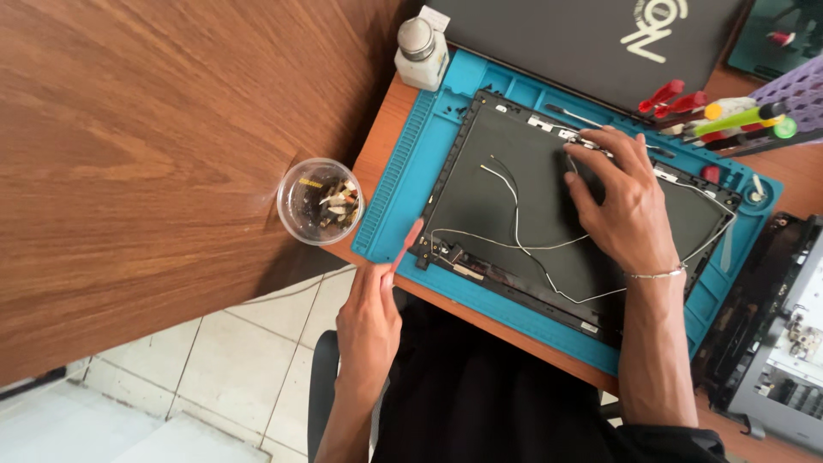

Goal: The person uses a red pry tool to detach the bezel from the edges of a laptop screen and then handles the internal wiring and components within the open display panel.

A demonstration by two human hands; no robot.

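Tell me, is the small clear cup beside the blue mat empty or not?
Not empty: the clear cup stands upright, with small yellow, white and dark pieces on its bottom.

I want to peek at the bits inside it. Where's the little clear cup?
The clear cup sits on the brown wooden table, left of the blue mat, just above the left hand.

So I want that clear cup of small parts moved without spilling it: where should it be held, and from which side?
Grip the clear plastic cup around its round side wall, probably from above with fingers spread over the open rim. It stands upright with its mouth open, so keep it level. Come from the left hand side; the blue mat crowds its other side.
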